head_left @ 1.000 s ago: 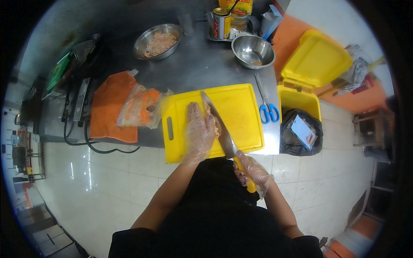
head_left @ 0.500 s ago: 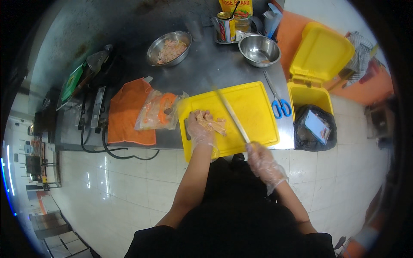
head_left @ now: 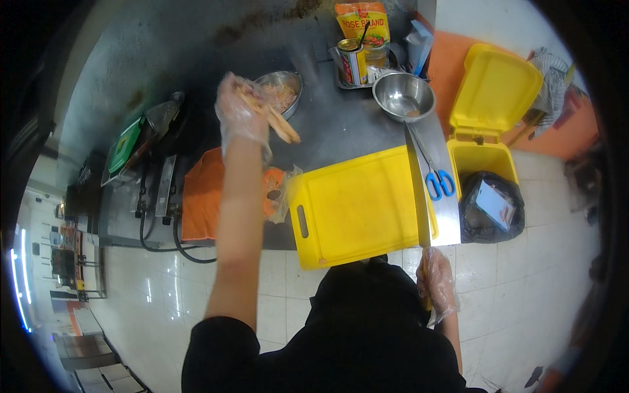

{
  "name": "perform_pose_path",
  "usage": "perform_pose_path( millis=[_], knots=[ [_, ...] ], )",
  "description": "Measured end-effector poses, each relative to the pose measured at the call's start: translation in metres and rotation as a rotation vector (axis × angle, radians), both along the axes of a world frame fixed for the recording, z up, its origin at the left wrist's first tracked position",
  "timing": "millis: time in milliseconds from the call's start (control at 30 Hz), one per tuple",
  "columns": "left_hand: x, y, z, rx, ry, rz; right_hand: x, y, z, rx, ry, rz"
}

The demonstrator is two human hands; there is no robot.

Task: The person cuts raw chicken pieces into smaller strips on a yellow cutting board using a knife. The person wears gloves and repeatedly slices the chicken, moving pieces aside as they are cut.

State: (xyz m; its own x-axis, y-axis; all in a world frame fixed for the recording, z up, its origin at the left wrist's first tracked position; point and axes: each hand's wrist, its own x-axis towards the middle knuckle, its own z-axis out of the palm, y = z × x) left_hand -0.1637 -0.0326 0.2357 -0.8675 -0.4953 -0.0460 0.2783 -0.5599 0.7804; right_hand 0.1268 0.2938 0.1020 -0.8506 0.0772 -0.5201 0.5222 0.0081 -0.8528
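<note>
The left hand (head_left: 241, 112), in a thin clear glove, is closed around a bunch of pale cut strips (head_left: 274, 119) and holds them up just beside the steel bowl of cut food (head_left: 280, 92). Below that hand, the yellow cutting board (head_left: 357, 206) lies bare, so the cutting of this batch looks done and only the drop into the bowl seems left. The right hand (head_left: 437, 283), also gloved, grips a knife (head_left: 422, 213) whose blade lies along the board's far edge
</note>
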Motion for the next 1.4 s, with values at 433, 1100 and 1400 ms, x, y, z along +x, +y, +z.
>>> perform_pose_path(
  millis=[433,1100,1400],
  knots=[
    [-0.157,-0.101,-0.051,-0.663,0.012,-0.116,-0.004,-0.013,-0.022,0.579,0.124,0.048],
    [0.188,-0.155,-0.173,-1.647,-0.815,0.345,-0.192,-0.201,-0.016,0.570,1.253,0.996],
    [0.196,-0.145,-0.181,-1.508,-0.511,0.144,-0.239,-0.298,-0.074,0.384,0.725,1.111]
  ],
)
